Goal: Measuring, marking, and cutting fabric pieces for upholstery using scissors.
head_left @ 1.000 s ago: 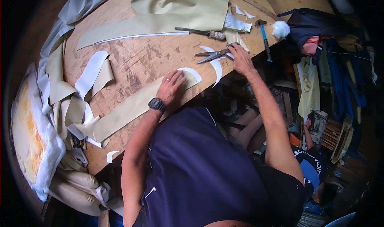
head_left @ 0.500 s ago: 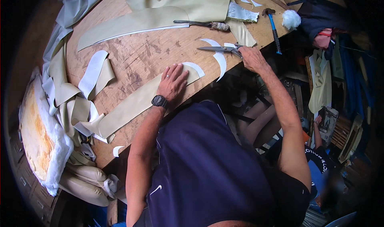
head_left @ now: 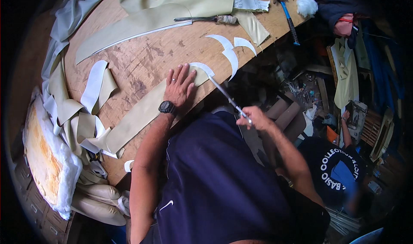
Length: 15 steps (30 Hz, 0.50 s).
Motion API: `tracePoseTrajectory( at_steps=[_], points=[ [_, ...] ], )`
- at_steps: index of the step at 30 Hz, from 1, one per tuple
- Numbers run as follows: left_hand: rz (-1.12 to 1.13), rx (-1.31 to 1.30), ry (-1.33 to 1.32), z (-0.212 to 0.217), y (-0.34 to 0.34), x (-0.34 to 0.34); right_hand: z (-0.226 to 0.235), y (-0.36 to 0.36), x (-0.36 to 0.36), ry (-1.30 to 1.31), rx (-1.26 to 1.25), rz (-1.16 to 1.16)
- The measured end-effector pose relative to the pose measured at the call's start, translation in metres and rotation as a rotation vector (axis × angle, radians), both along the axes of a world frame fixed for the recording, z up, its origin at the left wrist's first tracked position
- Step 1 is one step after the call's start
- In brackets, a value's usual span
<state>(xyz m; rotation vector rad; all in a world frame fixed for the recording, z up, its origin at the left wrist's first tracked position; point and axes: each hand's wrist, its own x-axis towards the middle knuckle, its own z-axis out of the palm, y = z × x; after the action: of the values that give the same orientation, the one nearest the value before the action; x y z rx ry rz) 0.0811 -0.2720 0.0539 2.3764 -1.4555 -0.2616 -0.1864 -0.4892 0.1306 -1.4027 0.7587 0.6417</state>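
My left hand (head_left: 180, 88) lies flat with its fingers spread on a long beige strip (head_left: 140, 121) of leather-like material, near its rounded right end. A white curved edge (head_left: 202, 67) shows along that end, just past my fingertips. My right hand (head_left: 256, 118) is closed round the handles of a pair of scissors (head_left: 225, 92), off the near edge of the table. The blades look together and their tips meet the white edge at the strip's end. Beyond them lie white crescent offcuts (head_left: 232, 64) and another curved white offcut (head_left: 245, 44).
On the wooden table (head_left: 142, 50) are a larger beige piece (head_left: 129, 31), a knife-like tool with a wrapped handle (head_left: 226, 19), and a blue-handled hammer (head_left: 289, 20). Draped material and a padded panel (head_left: 49, 158) stand at left. Another person (head_left: 335, 166) is at lower right.
My right hand has brought the scissors from over the white offcuts down to the strip's end. A curved white offcut now lies apart on the table. My left hand stays on the strip.
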Motion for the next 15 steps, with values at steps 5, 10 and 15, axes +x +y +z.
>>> tracePoseTrajectory(
  at_steps=[5, 10, 15],
  points=[
    [0.004, 0.019, 0.028, 0.008, -0.004, -0.001, -0.019, 0.036, -0.012, -0.073, -0.052, 0.148],
    [-0.015, -0.015, -0.015, -0.006, 0.000, 0.001, -0.028, 0.057, 0.018, -0.185, -0.133, 0.159],
    [0.002, 0.003, 0.015, 0.007, -0.005, -0.001, -0.039, 0.069, 0.012, -0.152, -0.115, -0.078]
  ],
)
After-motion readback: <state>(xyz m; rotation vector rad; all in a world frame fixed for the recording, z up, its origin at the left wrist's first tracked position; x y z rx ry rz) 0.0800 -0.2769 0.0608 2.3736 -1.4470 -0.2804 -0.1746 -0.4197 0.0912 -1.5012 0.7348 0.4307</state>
